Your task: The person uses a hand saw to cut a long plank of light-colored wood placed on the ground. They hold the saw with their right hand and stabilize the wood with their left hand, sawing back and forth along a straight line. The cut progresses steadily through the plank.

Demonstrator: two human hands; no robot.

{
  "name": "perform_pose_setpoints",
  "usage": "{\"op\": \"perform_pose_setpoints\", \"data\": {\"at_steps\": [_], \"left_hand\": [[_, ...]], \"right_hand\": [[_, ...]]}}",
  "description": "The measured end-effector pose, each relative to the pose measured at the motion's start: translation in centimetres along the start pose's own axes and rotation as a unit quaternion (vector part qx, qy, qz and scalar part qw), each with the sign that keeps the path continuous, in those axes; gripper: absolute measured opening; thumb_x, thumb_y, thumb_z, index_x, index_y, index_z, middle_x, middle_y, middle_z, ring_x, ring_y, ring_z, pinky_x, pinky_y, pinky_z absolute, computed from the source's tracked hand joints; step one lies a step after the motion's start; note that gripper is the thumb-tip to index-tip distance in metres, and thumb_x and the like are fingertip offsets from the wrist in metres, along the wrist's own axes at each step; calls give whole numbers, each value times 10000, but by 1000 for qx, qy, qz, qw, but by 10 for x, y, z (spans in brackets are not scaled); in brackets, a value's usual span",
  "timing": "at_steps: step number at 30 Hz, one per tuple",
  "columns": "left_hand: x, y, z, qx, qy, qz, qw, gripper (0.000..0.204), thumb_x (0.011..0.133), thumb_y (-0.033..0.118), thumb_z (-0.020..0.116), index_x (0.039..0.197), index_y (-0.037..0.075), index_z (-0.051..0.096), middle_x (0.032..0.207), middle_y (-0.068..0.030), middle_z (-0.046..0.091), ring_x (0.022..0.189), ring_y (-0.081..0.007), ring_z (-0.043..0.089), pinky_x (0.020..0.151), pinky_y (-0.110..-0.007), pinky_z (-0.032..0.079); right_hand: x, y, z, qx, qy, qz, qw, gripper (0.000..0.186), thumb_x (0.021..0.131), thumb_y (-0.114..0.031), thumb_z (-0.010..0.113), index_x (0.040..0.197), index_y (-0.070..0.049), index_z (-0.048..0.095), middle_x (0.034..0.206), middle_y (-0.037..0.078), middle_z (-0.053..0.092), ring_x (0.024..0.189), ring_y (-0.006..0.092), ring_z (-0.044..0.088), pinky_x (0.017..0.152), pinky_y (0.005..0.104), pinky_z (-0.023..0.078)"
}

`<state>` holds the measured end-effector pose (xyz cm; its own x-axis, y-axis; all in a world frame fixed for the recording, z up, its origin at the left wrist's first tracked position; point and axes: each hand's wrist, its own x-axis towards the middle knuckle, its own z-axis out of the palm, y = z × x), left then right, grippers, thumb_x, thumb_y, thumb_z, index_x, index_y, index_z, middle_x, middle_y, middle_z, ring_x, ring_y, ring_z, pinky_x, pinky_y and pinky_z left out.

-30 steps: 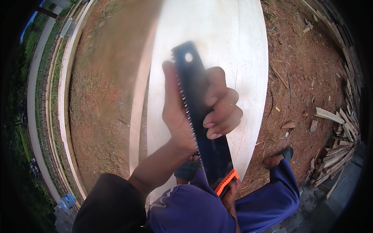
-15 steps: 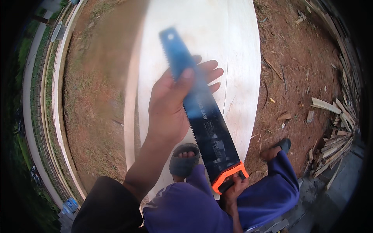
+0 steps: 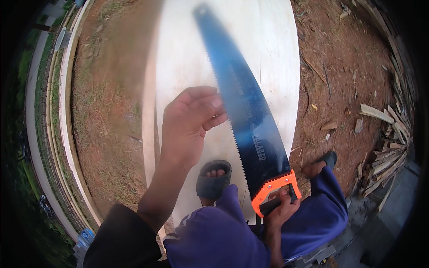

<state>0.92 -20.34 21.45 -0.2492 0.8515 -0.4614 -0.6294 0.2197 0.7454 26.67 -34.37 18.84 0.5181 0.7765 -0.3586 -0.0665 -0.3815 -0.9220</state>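
Handsaw (image 3: 252, 120) held over the pale board (image 3: 279, 67), toothed edge facing the board's left side.
The right hand (image 3: 282, 207) is wrapped around the saw's orange-and-black handle, near the board's right edge; the left hand (image 3: 185, 120), above the board, has bent fingertips at the teeth, though whether they pinch the blade I cannot tell; reddish soil (image 3: 339, 98) and piled wood strips (image 3: 386, 167) lie right of the board.

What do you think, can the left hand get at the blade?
Probably yes: the left hand is right by the toothed edge of the blade, and nothing seems to stand between them.
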Motion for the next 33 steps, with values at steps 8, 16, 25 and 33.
{"op": "perform_pose_setpoints", "data": {"at_steps": [8, 16, 25, 33], "left_hand": [[-7, -2, 4, 18, -29, -1, 999, 262, 945, 12, 695, 1195, -3, 617, 978, -89, 710, 819, -158, 714, 720, -310, 629], [-7, 1, -1, 98, -66, 15, 993, 292, 886, -10, 759, 1139, 18, 614, 943, -64, 670, 834, -141, 687, 711, -297, 606], [-9, -7, -1, 108, -114, -65, 986, 308, 857, -22, 775, 1114, 3, 607, 924, -65, 655, 810, -141, 679, 716, -301, 596], [-5, -11, -6, 105, -154, -63, 980, 296, 884, -46, 707, 1155, -7, 596, 981, -72, 656, 878, -148, 674, 770, -308, 585]], "right_hand": [[11, -10, 7, 60, -34, 8, 998, 196, 888, -85, 666, 1051, 6, 606, 765, 67, 613, 615, 142, 595, 570, 290, 470], [9, -19, 19, 63, -39, 26, 997, 201, 857, -102, 682, 1005, 6, 600, 751, 70, 605, 588, 149, 582, 563, 299, 475], [10, -17, 22, 75, -20, 32, 996, 169, 853, -105, 683, 947, -11, 577, 772, 60, 560, 559, 156, 571, 524, 311, 482], [10, -18, 24, 85, -27, 26, 996, 167, 848, -99, 690, 939, -12, 580, 771, 57, 560, 554, 157, 568, 510, 312, 479]]}}
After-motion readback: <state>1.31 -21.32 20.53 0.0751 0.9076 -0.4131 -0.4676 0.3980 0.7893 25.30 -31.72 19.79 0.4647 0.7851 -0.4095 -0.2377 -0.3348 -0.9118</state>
